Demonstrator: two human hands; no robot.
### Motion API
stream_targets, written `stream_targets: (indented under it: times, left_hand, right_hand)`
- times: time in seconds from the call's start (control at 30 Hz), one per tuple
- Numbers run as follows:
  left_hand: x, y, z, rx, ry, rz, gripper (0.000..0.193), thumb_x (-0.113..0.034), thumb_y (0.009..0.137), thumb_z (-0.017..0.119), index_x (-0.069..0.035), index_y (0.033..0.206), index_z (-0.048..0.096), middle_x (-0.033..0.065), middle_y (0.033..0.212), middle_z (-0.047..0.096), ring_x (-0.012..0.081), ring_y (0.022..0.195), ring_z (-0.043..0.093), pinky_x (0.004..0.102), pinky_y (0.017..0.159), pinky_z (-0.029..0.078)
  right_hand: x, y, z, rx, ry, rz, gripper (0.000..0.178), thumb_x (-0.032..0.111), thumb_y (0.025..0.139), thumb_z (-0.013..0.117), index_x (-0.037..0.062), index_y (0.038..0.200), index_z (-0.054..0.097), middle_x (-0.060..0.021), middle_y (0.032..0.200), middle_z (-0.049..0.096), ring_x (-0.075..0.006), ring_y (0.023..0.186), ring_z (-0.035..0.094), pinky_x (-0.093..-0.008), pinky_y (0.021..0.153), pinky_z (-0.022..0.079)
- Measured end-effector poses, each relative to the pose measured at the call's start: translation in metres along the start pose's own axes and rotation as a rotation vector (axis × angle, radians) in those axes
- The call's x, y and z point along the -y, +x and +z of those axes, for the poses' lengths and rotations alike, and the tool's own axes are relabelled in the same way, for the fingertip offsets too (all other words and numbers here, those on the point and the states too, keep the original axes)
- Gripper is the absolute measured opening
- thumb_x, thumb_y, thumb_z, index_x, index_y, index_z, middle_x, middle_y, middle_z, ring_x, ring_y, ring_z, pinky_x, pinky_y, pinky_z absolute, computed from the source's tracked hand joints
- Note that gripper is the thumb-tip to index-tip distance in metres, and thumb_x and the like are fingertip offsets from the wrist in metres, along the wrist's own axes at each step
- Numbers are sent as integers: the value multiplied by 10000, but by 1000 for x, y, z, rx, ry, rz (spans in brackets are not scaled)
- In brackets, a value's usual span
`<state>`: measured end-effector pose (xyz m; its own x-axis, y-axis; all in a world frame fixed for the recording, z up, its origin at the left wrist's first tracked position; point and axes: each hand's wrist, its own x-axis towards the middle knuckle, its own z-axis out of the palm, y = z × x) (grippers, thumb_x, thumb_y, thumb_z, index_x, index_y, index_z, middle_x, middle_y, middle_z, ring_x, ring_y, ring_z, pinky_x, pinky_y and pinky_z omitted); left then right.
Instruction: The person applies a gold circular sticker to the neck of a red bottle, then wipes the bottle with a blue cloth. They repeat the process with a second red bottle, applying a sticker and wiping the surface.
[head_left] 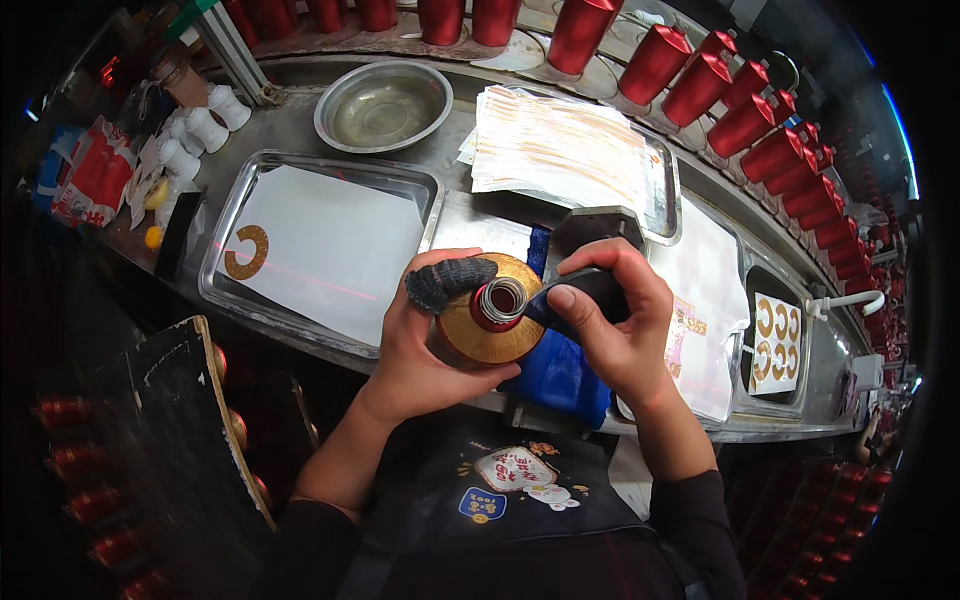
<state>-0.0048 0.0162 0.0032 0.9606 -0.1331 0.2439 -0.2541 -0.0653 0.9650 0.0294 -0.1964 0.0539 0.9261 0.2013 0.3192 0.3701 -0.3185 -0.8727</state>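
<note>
My left hand [400, 355] is closed round a bottle [492, 345] with a gold shoulder, a red ring and an open, silver threaded neck. The mouth of the bottle faces up toward me. A dark grey knitted cover [452, 280] is on a finger of that hand, lying across the shoulder. Between the thumb and fingers of my right hand [635, 345] is a dark-handled scraper [592, 297], its end against the shoulder beside the neck. Below the bottle lies a blue cloth-like pad [565, 375]; the bottle's body is mostly hidden.
To the left, a metal tray [228, 215] holds a white sheet bearing a gold C-shaped decal [262, 248]. A metal bowl [365, 70] and a paper stack [560, 150] stand behind. At right are a decal sheet [775, 345] and white tap [850, 302]. Red bottles [655, 65] line the back.
</note>
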Motion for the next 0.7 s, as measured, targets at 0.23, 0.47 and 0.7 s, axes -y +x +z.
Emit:
stream_targets:
  times: [0.23,0.47,0.7]
  left_hand:
    - [7,23,-32,257,-218,-94,1010,-104,533,973,-56,1416,484,86,1377,566,212,1288,547,352,1124,402]
    - [4,33,-47,389,-239,-222,1255,-170,515,999,-21,1527,272,121,1463,478,239,1373,467,378,1166,344]
    - [8,5,-15,96,-33,-3,1055,-157,604,961,-42,1433,319,134,1349,525,258,1276,531,382,1095,409]
  right_hand:
    - [-18,40,6,154,88,44,228,149,847,794,16,968,654,-43,852,638,-111,804,589,-253,739,478]
    - [4,64,14,126,129,117,223,116,829,806,15,973,669,-10,866,648,-81,819,593,-230,751,481]
    - [2,60,6,242,144,131,243,149,823,827,17,953,669,0,882,638,-76,822,578,-223,761,464]
